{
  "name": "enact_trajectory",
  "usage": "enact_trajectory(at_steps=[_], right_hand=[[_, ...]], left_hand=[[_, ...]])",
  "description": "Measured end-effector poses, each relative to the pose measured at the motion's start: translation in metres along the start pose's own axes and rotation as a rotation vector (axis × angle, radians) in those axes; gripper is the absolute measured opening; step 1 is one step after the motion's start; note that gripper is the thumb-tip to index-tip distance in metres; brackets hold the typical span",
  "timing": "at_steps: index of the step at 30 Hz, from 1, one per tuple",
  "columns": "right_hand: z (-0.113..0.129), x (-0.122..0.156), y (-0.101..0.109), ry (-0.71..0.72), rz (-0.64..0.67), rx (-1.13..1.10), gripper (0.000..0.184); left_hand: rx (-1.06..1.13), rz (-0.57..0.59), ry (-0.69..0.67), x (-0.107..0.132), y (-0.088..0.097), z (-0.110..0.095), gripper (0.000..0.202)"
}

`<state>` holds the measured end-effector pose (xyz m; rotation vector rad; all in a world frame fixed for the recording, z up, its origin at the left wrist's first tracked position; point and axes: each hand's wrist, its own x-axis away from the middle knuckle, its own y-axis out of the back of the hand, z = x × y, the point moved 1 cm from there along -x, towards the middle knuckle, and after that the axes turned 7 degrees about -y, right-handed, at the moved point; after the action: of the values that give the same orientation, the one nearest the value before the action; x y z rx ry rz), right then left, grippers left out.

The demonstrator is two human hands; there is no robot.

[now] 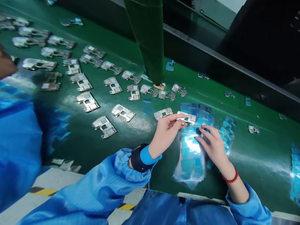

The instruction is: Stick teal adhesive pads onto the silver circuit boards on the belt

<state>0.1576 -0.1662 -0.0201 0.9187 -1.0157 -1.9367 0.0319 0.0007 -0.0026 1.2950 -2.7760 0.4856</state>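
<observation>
Head view: the left hand [167, 132] pinches a board [191, 119] between thumb and fingers, over the upper left part of the film [192, 164]. The right hand [213, 144] is at the film's right side, fingers curved, thumb and forefinger tips near each other; whether they grip anything cannot be told. A second board [163, 113] lies just beside the left hand. More boards [104, 126] lie spread leftward on the green table [82, 153]. A post [150, 40] stands beyond them. Another person's sleeve [17, 140] shows at far left.
</observation>
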Motion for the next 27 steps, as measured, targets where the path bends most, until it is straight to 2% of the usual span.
enact_trajectory(at_steps=[4,8,12,14,17,19,22,25,27], right_hand=[[0.003,-0.004,0.0,0.039,-0.076,-0.022,0.018],[0.019,-0.003,0.014,0.029,-0.276,-0.098,0.027],[0.036,0.001,0.021,-0.071,-0.387,-0.14,0.029],[0.043,0.002,0.019,-0.09,-0.418,-0.142,0.033],[0.05,0.002,0.012,-0.033,-0.415,-0.15,0.039],[0.052,0.001,0.007,-0.002,-0.392,-0.166,0.041],[0.052,-0.001,0.006,-0.013,-0.333,-0.213,0.038],[0.048,-0.002,0.009,-0.08,-0.243,-0.272,0.027],[0.046,-0.001,0.011,-0.111,-0.23,-0.286,0.019]], left_hand=[[-0.037,0.035,0.006,0.003,-0.002,0.0,0.021],[-0.085,0.083,-0.018,0.013,-0.007,-0.004,0.024],[-0.043,-0.044,-0.148,0.022,-0.009,-0.009,0.034],[0.004,-0.043,-0.168,0.024,-0.011,-0.007,0.035],[0.051,0.126,-0.089,0.026,-0.015,-0.002,0.027],[0.042,0.189,-0.077,0.027,-0.016,0.001,0.018],[-0.029,0.166,-0.122,0.026,-0.015,0.001,0.008],[-0.088,0.133,-0.151,0.025,-0.014,-0.001,0.008],[-0.109,0.124,-0.158,0.025,-0.014,-0.002,0.009]])
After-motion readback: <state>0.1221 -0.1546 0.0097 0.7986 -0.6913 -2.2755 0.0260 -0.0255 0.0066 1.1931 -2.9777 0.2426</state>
